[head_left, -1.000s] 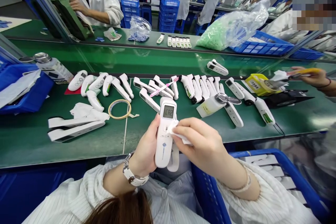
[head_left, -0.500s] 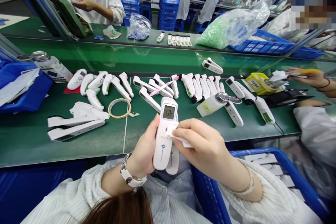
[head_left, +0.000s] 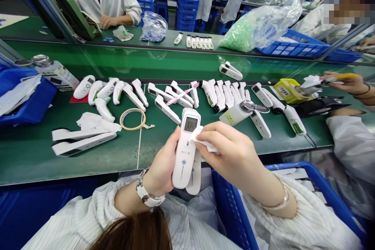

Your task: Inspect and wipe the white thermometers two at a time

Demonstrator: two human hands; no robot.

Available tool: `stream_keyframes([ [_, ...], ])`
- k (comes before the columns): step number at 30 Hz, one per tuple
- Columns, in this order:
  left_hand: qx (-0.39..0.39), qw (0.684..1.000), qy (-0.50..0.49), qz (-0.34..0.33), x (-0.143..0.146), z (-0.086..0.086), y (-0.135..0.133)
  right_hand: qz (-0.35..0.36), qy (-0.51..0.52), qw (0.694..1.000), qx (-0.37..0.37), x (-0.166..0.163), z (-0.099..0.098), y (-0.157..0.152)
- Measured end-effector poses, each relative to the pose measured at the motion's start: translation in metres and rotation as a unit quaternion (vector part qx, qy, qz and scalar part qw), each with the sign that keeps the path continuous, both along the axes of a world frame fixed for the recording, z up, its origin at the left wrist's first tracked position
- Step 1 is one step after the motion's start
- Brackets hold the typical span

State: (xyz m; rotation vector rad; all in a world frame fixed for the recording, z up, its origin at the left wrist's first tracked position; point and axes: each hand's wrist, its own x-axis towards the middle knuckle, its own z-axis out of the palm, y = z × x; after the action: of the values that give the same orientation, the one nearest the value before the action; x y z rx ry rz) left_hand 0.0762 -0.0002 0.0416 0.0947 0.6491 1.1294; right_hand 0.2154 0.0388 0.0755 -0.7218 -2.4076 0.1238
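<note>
Wrapped in my left hand (head_left: 164, 164) is a white infrared thermometer (head_left: 184, 168), its handle towards me and lit grey screen facing up. Behind it, partly hidden, a second white thermometer (head_left: 193, 179) pokes out at the lower right; how it is held cannot be made out. My right hand (head_left: 227, 148) pinches a folded white wipe (head_left: 202, 138) between thumb and fingers. The wipe touches the front thermometer's right edge, just below the screen and beside its button. Beyond my hands, a white thermometer (head_left: 167, 110) lies on the green bench.
Several more thermometers (head_left: 224, 95) lie across the bench, with a tape roll (head_left: 121, 120), a pink toothbrush (head_left: 183, 95) and a dispenser bottle (head_left: 233, 115). Two thermometers (head_left: 231, 71) lie on the green belt (head_left: 123, 60). A blue crate (head_left: 319, 181) stands at my right. A co-worker's hand (head_left: 350, 84) is far right.
My right hand has shifted the wipe slightly up, nearer the screen. The thermometers on the belt have moved left. Across the belt, a co-worker's hand has come down to the bench.
</note>
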Motion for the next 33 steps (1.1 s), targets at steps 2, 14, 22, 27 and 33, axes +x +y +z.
stream_keyframes([
  [2, 0.004, 1.000, -0.004, -0.007, 0.000, 0.000, 0.000, 0.014, -0.020, 1.000, -0.019, 0.000, 0.000, -0.001],
  [14, -0.012, 1.000, 0.021, 0.014, 0.004, -0.002, -0.001, 0.005, -0.031, 0.999, -0.027, 0.002, -0.001, 0.000],
  [22, -0.029, 0.996, 0.076, 0.038, 0.002, 0.005, -0.001, -0.075, 0.045, 0.993, 0.075, 0.016, 0.009, 0.009],
  [27, -0.021, 0.999, 0.046, 0.020, 0.000, 0.005, -0.001, -0.041, 0.004, 0.997, 0.066, 0.019, 0.004, 0.002],
  [33, -0.017, 1.000, 0.017, 0.005, 0.001, 0.004, -0.001, 0.041, -0.043, 0.998, 0.015, 0.013, -0.001, -0.012],
])
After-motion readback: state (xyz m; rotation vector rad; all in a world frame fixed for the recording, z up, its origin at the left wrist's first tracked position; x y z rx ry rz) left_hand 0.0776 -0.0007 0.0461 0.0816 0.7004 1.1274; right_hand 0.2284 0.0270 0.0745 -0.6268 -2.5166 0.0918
